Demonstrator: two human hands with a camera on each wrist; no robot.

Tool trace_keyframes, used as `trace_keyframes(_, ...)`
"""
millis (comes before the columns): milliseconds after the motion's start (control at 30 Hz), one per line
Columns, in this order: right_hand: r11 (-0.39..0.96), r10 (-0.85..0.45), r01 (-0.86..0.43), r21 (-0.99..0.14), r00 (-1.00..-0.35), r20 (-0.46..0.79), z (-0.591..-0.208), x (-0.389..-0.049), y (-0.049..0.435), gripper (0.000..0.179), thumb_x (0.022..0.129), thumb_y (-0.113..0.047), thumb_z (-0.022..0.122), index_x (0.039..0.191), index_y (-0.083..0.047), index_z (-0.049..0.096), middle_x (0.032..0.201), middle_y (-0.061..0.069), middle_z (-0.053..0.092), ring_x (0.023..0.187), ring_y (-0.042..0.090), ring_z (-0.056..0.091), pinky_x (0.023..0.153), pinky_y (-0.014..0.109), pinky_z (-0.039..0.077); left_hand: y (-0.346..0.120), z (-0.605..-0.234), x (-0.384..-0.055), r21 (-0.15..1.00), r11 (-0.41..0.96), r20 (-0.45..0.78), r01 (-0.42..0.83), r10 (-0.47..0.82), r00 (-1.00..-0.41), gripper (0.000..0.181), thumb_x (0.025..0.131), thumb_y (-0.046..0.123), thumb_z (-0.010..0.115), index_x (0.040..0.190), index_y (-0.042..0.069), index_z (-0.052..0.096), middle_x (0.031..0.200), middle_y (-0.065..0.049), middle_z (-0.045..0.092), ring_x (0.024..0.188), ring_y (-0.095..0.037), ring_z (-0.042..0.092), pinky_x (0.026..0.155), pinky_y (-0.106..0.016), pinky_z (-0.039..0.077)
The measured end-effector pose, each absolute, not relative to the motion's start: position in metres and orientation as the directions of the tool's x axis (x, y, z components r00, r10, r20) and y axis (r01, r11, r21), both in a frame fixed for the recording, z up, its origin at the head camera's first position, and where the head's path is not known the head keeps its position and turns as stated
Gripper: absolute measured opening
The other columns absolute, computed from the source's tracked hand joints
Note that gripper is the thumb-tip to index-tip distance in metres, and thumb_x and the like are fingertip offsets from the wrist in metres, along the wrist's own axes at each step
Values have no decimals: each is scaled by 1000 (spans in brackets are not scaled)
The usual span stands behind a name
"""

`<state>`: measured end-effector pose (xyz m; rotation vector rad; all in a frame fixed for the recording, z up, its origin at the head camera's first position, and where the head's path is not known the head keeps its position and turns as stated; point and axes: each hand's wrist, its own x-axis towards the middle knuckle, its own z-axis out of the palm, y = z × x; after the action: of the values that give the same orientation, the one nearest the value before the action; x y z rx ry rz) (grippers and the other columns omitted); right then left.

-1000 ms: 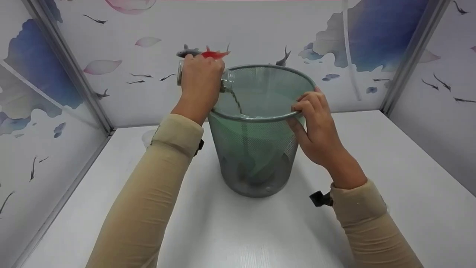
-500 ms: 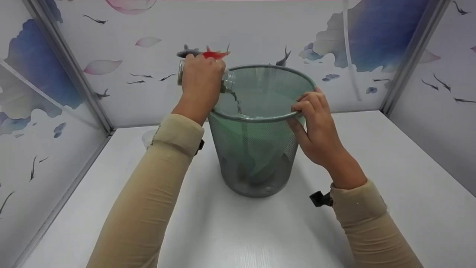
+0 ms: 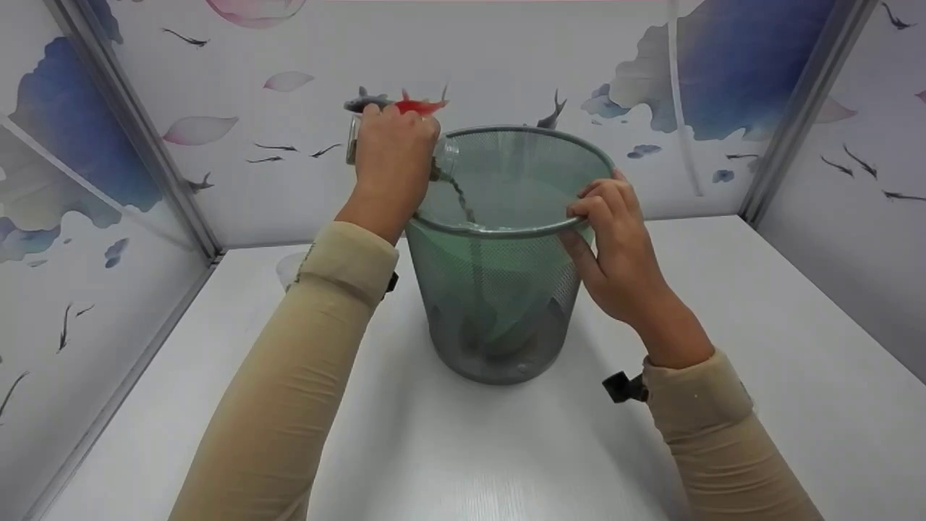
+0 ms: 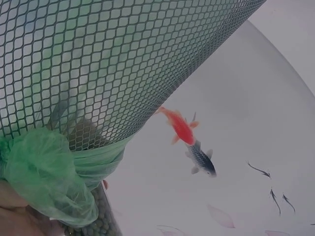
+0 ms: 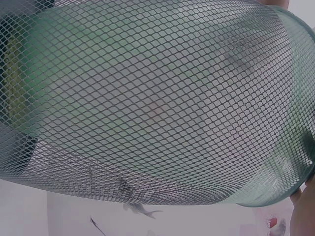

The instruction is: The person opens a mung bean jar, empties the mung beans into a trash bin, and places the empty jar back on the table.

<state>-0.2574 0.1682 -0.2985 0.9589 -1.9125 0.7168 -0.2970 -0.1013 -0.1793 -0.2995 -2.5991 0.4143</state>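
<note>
Fish-painted walls [image 3: 492, 58] behind, white table [image 3: 463, 456] below. Mesh bin [image 3: 443, 311] sits upper centre, green bag [image 3: 532, 177] lining it, folded outside. Right hand [image 3: 615, 242] grips its right edge, likely to steady it and pin the bag. Left hand [image 3: 394, 148], upper left of centre, wraps a glass jar [image 3: 448, 152], tipped so grains [image 3: 461, 194] fall inside.

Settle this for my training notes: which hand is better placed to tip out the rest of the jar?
Likely the left hand: it grips the jar, tipped so a stream falls into the mesh bin. The right hand holds the rim, across from the jar.
</note>
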Motion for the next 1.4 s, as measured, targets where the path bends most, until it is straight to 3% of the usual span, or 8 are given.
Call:
trace_keyframes(633,535,-341,-838,-104,-327,881,-298,-257,169,20,111,-20,57,112,0,54,115,21,54,119,41,48,127,64,16,-101,-179,-297,-349,926,433,148,299,-850,34,103,10,70,136,3,66,133,-18,72,121,-39,65,103,-48,46)
trace_keyframes(900,538,-338,-836,-104,-327,883,-297,-256,168,14,108,-12,58,112,0,54,115,21,54,119,40,48,127,64,16,-98,-177,-295,-403,908,402,114,287,-870,41,102,13,72,141,3,63,139,-19,69,124,-40,64,108,-49,46)
trace_keyframes(1400,538,-338,-836,-105,-328,882,-298,-257,168,23,112,-22,55,112,0,55,116,21,55,119,40,48,128,63,15,-98,-177,-295,-439,891,375,113,296,-878,44,102,17,74,142,4,61,141,-20,67,128,-42,61,109,-49,46)
